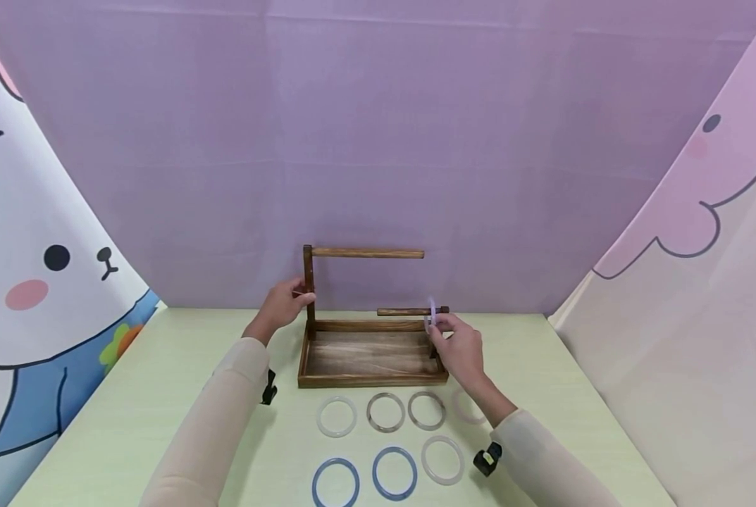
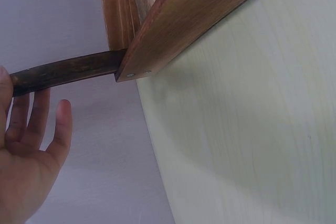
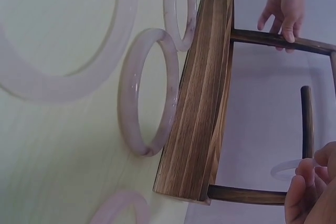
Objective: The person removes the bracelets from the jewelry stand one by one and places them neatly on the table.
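A dark wooden bangle stand [image 1: 373,381] has a tray base, a tall left post with an upper bar [image 1: 368,253], and a short right post with a lower bar [image 1: 399,312]. My left hand [image 1: 282,304] holds the tall post between thumb and fingers, partway up; in the left wrist view the fingers [image 2: 38,116] reach behind it. Between the thumb and fingers of my right hand [image 1: 463,348] is a pale lilac bangle [image 1: 432,308], hanging around the lower bar near its post end. The right wrist view shows part of this bangle [image 3: 283,170], the rest hidden by fingers.
Several bangles lie on the pale table in front of the stand: a whitish one [image 1: 336,417], brownish ones [image 1: 386,412], blue ones [image 1: 394,473], a clear pale one [image 1: 443,460] and a pinkish one [image 1: 466,408] partly behind my right wrist. A purple cloth [image 1: 378,141] hangs behind.
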### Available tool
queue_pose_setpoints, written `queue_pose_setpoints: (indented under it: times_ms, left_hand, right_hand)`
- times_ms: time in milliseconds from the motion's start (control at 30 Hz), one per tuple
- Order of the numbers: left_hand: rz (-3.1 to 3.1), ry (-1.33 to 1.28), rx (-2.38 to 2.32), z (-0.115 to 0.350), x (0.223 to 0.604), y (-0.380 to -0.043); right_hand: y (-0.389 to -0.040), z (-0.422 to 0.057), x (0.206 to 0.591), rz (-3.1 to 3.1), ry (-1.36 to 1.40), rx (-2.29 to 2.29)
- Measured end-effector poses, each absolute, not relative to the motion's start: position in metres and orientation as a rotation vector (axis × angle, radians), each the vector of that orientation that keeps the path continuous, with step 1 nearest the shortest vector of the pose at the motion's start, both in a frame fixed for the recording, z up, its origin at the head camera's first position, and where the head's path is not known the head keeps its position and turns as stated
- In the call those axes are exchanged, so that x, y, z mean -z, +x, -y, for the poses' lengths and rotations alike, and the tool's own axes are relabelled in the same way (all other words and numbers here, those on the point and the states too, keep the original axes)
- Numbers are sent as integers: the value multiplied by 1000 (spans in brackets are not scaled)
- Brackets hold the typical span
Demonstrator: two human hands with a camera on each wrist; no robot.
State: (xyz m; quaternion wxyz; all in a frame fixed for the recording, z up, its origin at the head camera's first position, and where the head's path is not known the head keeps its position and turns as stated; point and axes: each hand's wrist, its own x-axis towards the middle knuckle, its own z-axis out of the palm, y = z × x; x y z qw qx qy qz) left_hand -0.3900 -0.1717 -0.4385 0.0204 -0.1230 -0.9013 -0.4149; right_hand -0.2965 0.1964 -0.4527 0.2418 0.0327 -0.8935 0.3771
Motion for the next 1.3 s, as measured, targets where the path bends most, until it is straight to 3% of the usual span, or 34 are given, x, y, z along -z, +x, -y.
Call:
queue_pose_setpoints:
  times_ms: [1300]
  left_hand:
    - [2802,-365,1293,172,436,-389]
  right_hand:
    - [-297,-162,452,2416,204,-1061]
